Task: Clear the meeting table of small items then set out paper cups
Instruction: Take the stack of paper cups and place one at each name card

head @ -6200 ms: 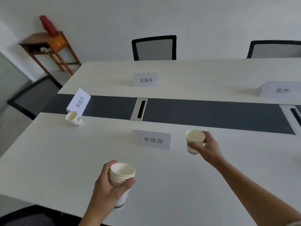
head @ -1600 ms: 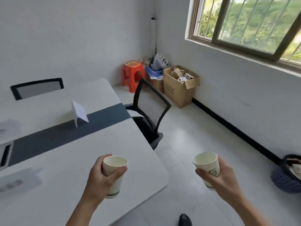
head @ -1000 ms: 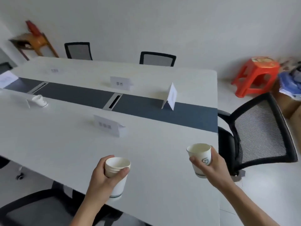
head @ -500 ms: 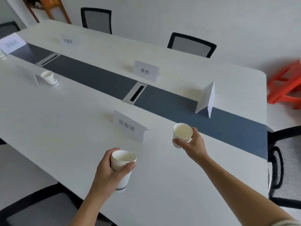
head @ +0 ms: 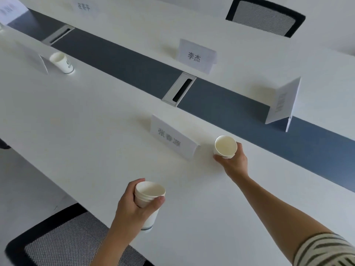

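My right hand (head: 233, 163) grips a single white paper cup (head: 225, 146) low over the white meeting table (head: 80, 123), just right of a folded name card (head: 172, 136). Whether the cup's base touches the table is hidden by my fingers. My left hand (head: 134, 210) holds a stack of nested paper cups (head: 148, 198) above the table's near edge. Another paper cup (head: 62, 62) stands at the far left beside a name card (head: 41, 62).
A dark strip (head: 123, 58) with a metal cable slot (head: 179, 89) runs down the table's middle. Name cards stand at the far side (head: 196, 55) and at the right end (head: 282, 101). Mesh chairs sit at the near edge (head: 63, 240) and far side (head: 266, 16).
My right hand has carried the single cup forward and down beside the nearest name card. My view has tilted further down toward the table. The left hand keeps holding the stack.
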Demonstrator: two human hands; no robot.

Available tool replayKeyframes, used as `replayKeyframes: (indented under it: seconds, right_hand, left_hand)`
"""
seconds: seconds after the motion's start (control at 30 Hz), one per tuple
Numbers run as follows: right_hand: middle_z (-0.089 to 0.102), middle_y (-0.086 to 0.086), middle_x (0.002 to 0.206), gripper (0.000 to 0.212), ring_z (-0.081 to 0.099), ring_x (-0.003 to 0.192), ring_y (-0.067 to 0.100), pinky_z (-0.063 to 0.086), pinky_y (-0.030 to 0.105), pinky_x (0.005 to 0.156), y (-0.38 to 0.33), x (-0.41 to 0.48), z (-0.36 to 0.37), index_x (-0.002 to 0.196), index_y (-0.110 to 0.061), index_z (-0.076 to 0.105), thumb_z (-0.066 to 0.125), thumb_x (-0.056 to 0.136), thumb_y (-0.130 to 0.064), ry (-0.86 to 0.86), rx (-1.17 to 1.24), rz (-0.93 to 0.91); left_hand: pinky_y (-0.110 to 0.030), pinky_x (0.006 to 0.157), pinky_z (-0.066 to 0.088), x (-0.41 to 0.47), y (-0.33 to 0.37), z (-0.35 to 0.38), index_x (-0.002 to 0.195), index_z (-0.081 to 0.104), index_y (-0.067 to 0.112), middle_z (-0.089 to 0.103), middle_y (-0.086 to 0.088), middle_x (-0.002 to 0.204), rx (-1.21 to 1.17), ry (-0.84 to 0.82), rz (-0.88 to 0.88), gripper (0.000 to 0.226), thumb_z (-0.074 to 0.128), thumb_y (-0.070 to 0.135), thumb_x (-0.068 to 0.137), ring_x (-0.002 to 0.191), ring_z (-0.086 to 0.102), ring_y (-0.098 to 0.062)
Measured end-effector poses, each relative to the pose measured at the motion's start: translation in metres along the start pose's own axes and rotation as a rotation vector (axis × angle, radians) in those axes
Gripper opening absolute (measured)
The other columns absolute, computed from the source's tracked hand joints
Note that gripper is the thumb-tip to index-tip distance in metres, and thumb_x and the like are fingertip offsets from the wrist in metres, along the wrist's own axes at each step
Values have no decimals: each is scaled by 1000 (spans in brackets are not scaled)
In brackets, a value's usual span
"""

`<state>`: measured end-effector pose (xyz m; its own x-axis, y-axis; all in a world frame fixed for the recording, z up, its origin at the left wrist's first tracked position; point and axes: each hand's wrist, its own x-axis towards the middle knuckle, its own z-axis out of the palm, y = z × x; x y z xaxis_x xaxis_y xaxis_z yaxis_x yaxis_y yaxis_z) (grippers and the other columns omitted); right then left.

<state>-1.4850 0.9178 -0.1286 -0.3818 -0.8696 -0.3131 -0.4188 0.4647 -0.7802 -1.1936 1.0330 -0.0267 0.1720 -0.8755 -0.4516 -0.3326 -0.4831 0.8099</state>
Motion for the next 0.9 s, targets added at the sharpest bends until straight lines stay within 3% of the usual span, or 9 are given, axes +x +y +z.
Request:
replayKeyframes:
  seconds: [0.2,0.27,0.4,0.53,0.63,0.73,0.9]
  right_hand:
    - [59,7,123,79,54,115,26,43,33,88,0,-11,-22,135,-18,42,84,68,-23,-77,-116,-14]
    - [59,5,127,70,56,114,22,47,35,93,2,-22,-41,134,-17,46,80,73,-26,-59,-150,-8]
    - [70,-7,94,29,66,89,10,55,32,80,-2,-60,-92,109,-18,66,72,82,-27,2,-83,-46]
    - [71,-12,74,4,67,73,5,52,21,70,-6,-117,-146,87,-21,72,71,83,-23,52,-19,-136]
    - [70,-7,65,10,66,64,9,50,19,61,-5,-167,-182,73,-20,71,70,82,-24,39,30,-150]
    - [71,3,67,16,66,63,18,49,24,57,2,-220,-213,70,-16,70,72,80,-28,-22,117,-123]
    - [68,2,64,13,58,57,8,45,22,56,44,-307,-256,73,-12,72,77,75,-24,-29,266,-36]
  left_hand:
    - [-19,74,47,4,33,14,110,53,36,67,15,99,10,-96,91,73,78,62,46,90,64,1]
    - [-19,74,48,1,46,21,110,53,35,65,22,101,17,-135,142,72,78,61,47,90,65,-2]
    - [-18,75,52,-14,69,39,111,52,35,65,20,102,40,-229,245,71,79,58,49,92,65,-5]
    - [-18,68,54,-43,87,68,112,53,35,63,16,101,108,-388,376,66,86,46,55,89,63,-9]
    - [-14,75,51,-74,98,95,114,52,39,62,19,103,173,-505,478,69,91,36,57,93,61,-8]
    - [-17,82,52,-113,104,123,117,52,39,61,21,105,236,-608,577,73,91,40,55,98,60,-10]
    - [-20,83,53,-199,93,172,118,49,42,61,20,105,307,-784,704,76,90,42,54,99,61,-10]
